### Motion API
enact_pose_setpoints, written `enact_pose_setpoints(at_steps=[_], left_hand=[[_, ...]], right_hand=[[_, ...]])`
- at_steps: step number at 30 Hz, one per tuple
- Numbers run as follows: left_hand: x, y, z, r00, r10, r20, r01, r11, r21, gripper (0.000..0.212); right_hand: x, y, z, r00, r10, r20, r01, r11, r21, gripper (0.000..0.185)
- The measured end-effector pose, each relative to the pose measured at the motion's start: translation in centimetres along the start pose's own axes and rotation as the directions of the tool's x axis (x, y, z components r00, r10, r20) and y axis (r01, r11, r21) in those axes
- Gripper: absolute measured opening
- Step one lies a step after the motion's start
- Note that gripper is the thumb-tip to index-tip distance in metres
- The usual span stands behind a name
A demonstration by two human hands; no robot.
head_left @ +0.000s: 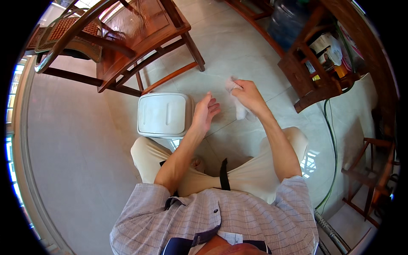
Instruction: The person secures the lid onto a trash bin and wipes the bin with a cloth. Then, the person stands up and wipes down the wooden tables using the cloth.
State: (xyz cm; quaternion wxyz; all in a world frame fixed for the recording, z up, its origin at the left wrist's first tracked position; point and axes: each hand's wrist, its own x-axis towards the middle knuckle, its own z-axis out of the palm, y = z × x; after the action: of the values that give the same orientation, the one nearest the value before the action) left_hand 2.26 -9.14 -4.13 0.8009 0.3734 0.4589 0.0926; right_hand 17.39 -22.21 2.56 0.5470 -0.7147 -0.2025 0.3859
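Note:
A crumpled pale cloth (241,110) hangs from my right hand (248,95), pinched between the thumb and fingers. One bunched end sticks out above the grip, and a whiter part dangles below it over the floor. My left hand (206,110) is raised in front of me with its fingers apart and nothing in it. Just left of that hand stands a white lidded plastic bin (162,114), its lid down.
A wooden armchair (137,54) stands beyond the bin. At right, a wooden rack (314,70) holds packages near a large water bottle (288,22). A green hose (333,143) runs along the tiled floor (220,47). A small wooden stool (363,175) is farther right.

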Motion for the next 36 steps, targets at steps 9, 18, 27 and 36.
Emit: enact_pose_setpoints(at_steps=[9, 18, 27, 36], left_hand=[[-0.8, 2.5, 0.3, 0.887, -0.116, 0.447, 0.274, 0.911, -0.307, 0.052], [-2.9, 8.1, 1.9, 0.801, 0.258, 0.540, -0.130, 0.956, -0.264, 0.048], [-3.4, 9.4, 2.5, 0.701, 0.375, 0.607, -0.689, 0.576, 0.440, 0.036], [-3.6, 11.4, 2.7, 0.662, 0.378, 0.647, -0.627, 0.752, 0.203, 0.044]], right_hand=[[-7.5, 1.8, 9.8, 0.888, -0.383, 0.256, 0.413, 0.418, -0.809, 0.058], [-0.7, -0.9, -1.1, 0.976, 0.065, 0.209, -0.166, 0.844, 0.510, 0.069], [-1.9, -3.7, 0.9, 0.952, -0.269, -0.143, 0.260, 0.962, -0.080, 0.017], [-3.0, -5.2, -0.1, 0.788, -0.614, 0.034, 0.612, 0.789, 0.064, 0.055]])
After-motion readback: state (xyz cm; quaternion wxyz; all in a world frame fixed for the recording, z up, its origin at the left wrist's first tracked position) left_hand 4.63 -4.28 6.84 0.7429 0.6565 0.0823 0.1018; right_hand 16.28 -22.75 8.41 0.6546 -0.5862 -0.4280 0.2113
